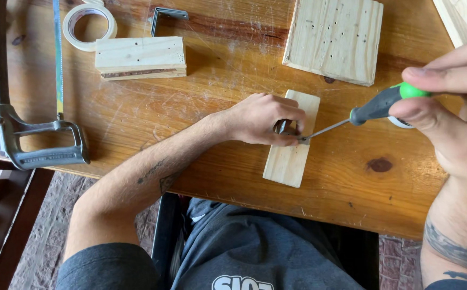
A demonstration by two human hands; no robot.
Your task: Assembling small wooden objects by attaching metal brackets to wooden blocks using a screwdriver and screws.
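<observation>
Pinching a metal bracket [286,128] on a pale plank [291,140], the left hand [260,119] steadied it; the right hand [448,102] gripped a green-capped screwdriver [375,107] above the desk [212,123].

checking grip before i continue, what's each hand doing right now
left hand: closed on a small metal bracket, pinning it to the wood piece
right hand: holding the screwdriver

Home woodworking spot: scratched wooden table [217,177], hacksaw [34,134], pine offcuts [334,38], tape roll [89,24].

Dark grey short sleeves cover both upper arms, and the shirt's chest carries a white print. Small tattoos mark the left forearm; a dark band tattoo rings the right forearm.
</observation>
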